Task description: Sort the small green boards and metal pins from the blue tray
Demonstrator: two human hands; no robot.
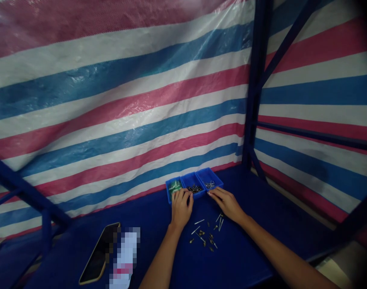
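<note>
While sorting small parts seems in hand, the left hand (181, 206) curls at the front rim of the blue trays (201, 173), the right hand (227, 202) beside it; whether either grip pinches anything, I cannot tell. Loose screws (207, 235) lie near the trays, needing fine fingertips.

The dark blue tabletop (270, 208) lies bare from the right hand (227, 203) to the upright blue metal post (254, 100). Behind three small blue plastic trays (195, 182), a red, white and blue striped tarpaulin (111, 120) closes the way. Loose small metal pins (205, 235) litter the patch between the forearms. A flat black phone (100, 253) lies well apart at the left.
</note>
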